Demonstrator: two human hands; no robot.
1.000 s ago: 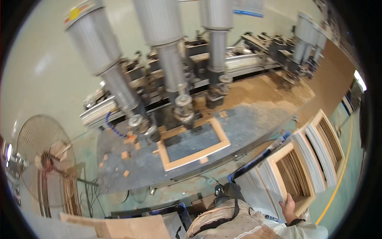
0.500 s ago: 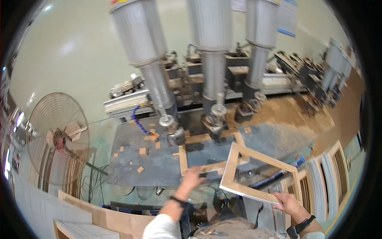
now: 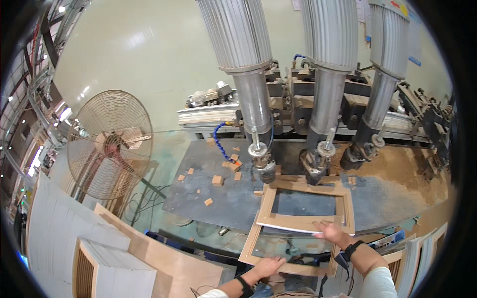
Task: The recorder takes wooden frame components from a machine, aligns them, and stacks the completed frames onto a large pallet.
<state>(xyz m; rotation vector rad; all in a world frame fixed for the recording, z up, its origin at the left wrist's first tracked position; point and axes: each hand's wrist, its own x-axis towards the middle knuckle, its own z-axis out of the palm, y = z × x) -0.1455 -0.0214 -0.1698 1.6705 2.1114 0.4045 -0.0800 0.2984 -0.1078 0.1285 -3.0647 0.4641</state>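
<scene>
Two rectangular wooden frames overlap at the near edge of the machine table. The upper wooden frame (image 3: 303, 221) has a white outer edge and lies below the machine heads. My right hand (image 3: 330, 233) grips its near rail toward the right corner. The lower wooden frame (image 3: 248, 246) juts off the table toward my body, its far part hidden beneath the upper one. My left hand (image 3: 271, 265) is closed on the near rail of that lower frame. Just beyond the upper frame stand the foot clamps (image 3: 267, 171) of the machine.
Three grey motor cylinders (image 3: 236, 35) rise over the dark table (image 3: 189, 198). Several small wood blocks (image 3: 217, 181) and a blue air hose (image 3: 218, 138) are on its left; sawdust (image 3: 397, 164) covers the right. A caged fan (image 3: 109, 144) stands left. Stacked panels (image 3: 114, 268) flank me.
My right hand has brought its frame onto the table beneath the heads. My left hand has taken hold of the other frame, which has slid toward my body. The view has swung left.
</scene>
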